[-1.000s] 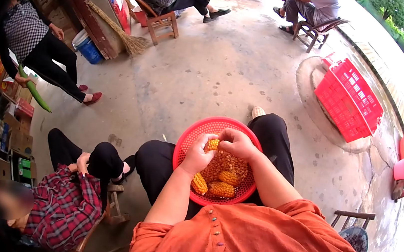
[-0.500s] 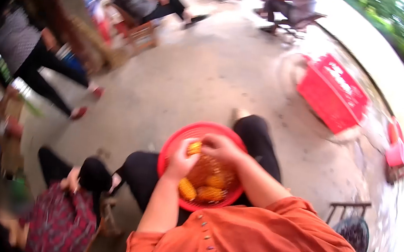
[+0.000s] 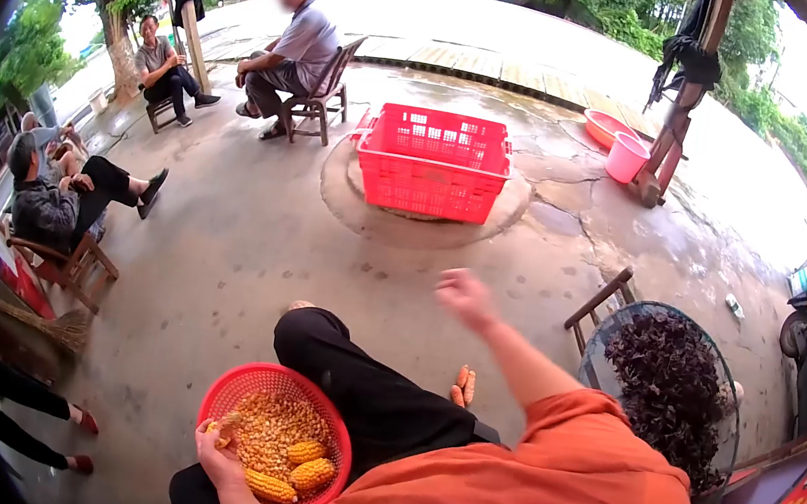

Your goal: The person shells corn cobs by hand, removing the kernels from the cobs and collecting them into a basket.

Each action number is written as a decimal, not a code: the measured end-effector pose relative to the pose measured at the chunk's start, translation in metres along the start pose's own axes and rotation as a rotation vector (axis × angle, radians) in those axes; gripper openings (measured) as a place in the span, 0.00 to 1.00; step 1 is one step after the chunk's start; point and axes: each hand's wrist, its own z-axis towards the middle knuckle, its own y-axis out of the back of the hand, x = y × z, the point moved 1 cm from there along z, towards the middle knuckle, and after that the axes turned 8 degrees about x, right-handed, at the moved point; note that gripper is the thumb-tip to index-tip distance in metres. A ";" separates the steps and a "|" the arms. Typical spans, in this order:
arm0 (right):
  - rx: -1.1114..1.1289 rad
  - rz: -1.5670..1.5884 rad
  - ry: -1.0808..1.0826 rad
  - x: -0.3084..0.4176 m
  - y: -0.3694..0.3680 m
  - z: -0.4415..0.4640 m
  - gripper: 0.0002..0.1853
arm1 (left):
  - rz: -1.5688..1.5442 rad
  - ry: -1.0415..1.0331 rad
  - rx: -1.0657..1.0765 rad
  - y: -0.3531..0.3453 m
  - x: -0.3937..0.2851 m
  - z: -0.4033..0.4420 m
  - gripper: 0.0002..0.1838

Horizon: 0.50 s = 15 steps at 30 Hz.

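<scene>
A red plastic basket [image 3: 342,428] rests on my lap, holding loose yellow corn kernels [image 3: 273,427] and a few corn cobs [image 3: 312,473]. Over its left rim, my left hand [image 3: 221,459] is closed around a corn cob [image 3: 223,425], only partly visible between the fingers. My right hand [image 3: 468,302] is stretched forward and away from the basket, above the floor. Its fingers are curled closed and slightly blurred; whatever they hold, if anything, is hidden.
A red crate [image 3: 434,170] stands ahead on a round slab. A few cobs [image 3: 464,386] lie on the floor. To my right are a round tray of dark dried material [image 3: 669,385] and a wooden chair [image 3: 600,308]. Seated people [image 3: 297,53] are at front left; a pink bucket [image 3: 626,159] stands beyond.
My view has swung to the right. My right hand has left the cob and basket and reached out forward; my left hand stays at the basket with a cob.
</scene>
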 end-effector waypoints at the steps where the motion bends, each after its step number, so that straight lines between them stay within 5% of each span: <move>1: -0.145 0.243 -0.114 -0.045 0.052 -0.004 0.12 | -0.082 0.030 -0.073 0.005 -0.002 -0.001 0.16; 3: -0.300 0.430 -0.297 -0.108 0.165 -0.010 0.12 | -0.117 0.018 -0.034 0.006 -0.002 0.003 0.10; 11: -0.845 0.290 -0.229 -0.256 0.493 -0.108 0.10 | -0.086 -0.030 -0.095 0.008 -0.001 0.002 0.12; 13: -1.018 0.218 -0.265 -0.163 0.364 -0.090 0.11 | -0.053 -0.059 -0.059 0.021 0.010 0.009 0.13; 14: -0.721 0.366 -0.137 -0.221 0.360 -0.074 0.14 | -0.018 -0.072 -0.071 0.019 0.007 0.004 0.14; 15: -0.710 0.367 -0.212 -0.224 0.306 -0.055 0.15 | 0.083 -0.042 -0.072 0.020 0.006 0.003 0.13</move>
